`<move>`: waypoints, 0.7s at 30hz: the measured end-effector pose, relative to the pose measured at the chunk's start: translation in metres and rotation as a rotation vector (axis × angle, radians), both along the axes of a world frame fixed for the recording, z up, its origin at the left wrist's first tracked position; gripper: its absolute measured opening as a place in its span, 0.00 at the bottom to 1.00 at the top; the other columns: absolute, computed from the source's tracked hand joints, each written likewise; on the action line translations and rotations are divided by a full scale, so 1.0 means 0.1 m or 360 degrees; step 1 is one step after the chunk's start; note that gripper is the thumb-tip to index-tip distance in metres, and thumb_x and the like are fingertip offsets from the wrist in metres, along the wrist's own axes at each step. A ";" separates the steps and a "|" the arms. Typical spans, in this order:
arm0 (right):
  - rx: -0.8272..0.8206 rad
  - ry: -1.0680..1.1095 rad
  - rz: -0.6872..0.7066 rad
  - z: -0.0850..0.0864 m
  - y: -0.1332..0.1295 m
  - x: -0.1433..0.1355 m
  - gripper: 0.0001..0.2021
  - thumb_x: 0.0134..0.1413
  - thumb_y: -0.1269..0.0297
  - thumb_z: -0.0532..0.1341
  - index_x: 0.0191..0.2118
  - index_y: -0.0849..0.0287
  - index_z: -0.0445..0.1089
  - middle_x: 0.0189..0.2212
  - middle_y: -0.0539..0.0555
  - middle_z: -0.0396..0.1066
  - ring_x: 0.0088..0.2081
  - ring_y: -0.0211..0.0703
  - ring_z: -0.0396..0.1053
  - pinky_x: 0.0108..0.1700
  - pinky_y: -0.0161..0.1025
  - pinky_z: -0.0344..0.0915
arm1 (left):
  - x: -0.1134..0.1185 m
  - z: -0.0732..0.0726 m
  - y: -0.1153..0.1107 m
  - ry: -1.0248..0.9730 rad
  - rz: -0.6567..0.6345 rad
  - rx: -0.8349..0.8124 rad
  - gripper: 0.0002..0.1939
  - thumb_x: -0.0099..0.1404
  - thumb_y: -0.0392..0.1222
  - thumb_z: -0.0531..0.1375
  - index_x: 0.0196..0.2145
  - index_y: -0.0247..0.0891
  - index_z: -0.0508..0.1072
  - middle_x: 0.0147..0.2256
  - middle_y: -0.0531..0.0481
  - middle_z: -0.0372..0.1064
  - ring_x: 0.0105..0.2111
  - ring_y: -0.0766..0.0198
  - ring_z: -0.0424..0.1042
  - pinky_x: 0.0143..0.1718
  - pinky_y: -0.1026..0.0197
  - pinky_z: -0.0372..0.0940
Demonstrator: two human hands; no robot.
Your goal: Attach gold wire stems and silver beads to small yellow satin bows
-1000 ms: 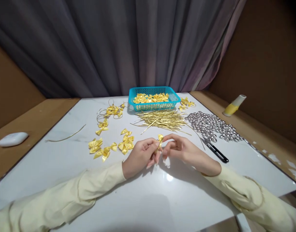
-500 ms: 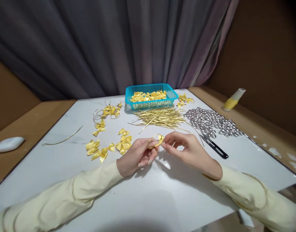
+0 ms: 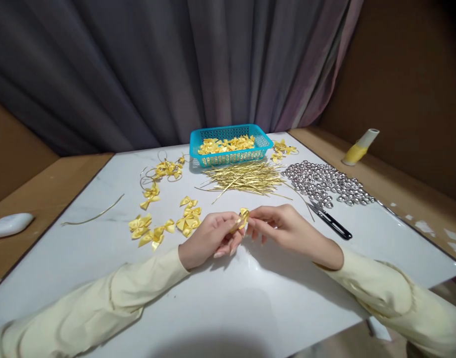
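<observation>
Over the middle of the white table [image 3: 220, 308], my left hand [image 3: 211, 236] is closed on a small yellow ribbon bow [image 3: 244, 214] between thumb and fingers. A gold cord is with the bow, mostly hidden by the fingers now. My right hand [image 3: 283, 228] meets it from the right, thumb and forefinger pinched at the bow's edge; whether they grip ribbon or cord is too small to tell. Loose yellow bows [image 3: 153, 233] lie left of my left hand. Just beyond both hands is a pile of gold cords [image 3: 246, 179].
A turquoise basket [image 3: 231, 161] of bows stands at the back. Silver beads [image 3: 325, 184] and black-handled snips [image 3: 334, 226] lie to the right. Looped bows [image 3: 168, 169] sit at back left, a single cord [image 3: 97, 217] at left. A white mouse-like object [image 3: 11, 224] and a yellow-wrapped tube [image 3: 360, 147] are on the side ledges.
The cord loop that stood up above my left fingers no longer shows. My right hand has shifted slightly left, its fingers closer together at the bow. The view has tilted a little.
</observation>
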State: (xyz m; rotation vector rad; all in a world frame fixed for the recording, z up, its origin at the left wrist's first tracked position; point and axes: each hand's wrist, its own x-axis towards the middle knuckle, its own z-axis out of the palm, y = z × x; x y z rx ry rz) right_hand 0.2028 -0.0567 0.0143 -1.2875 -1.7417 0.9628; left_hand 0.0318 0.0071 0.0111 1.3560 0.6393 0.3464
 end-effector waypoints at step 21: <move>0.0008 -0.0012 -0.0149 -0.09 0.02 -0.08 0.11 0.56 0.65 0.52 0.29 0.61 0.70 0.26 0.51 0.71 0.22 0.33 0.65 0.25 0.30 0.62 | 0.00 -0.17 -0.12 0.0291 0.0273 0.1509 0.12 0.65 0.41 0.49 0.26 0.35 0.65 0.17 0.57 0.62 0.16 0.73 0.59 0.19 0.71 0.54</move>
